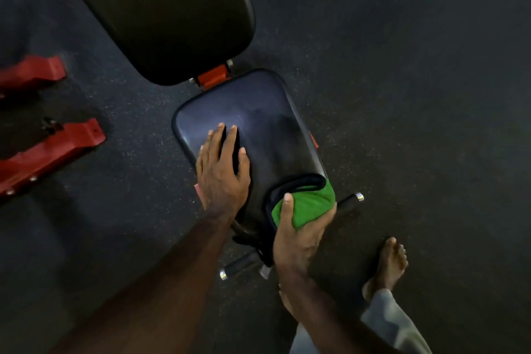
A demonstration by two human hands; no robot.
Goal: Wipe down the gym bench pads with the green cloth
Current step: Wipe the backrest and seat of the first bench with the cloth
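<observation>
Rubber floor (pixel 402 66) surrounds seat pad (pixel 258 112); left hand (pixel 222 169) flat, right hand (pixel 298 234) fingers gripping green cloth (pixel 310 204).

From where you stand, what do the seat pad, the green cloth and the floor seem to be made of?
The seat pad looks like smooth vinyl or leatherette over padding: dark, with a soft sheen and rounded edges. The green cloth, gripped by the right hand, looks like soft matte fabric with a dark border, possibly microfibre. The floor looks like speckled rubber matting: dull, dark and flecked with pale grains.
</observation>
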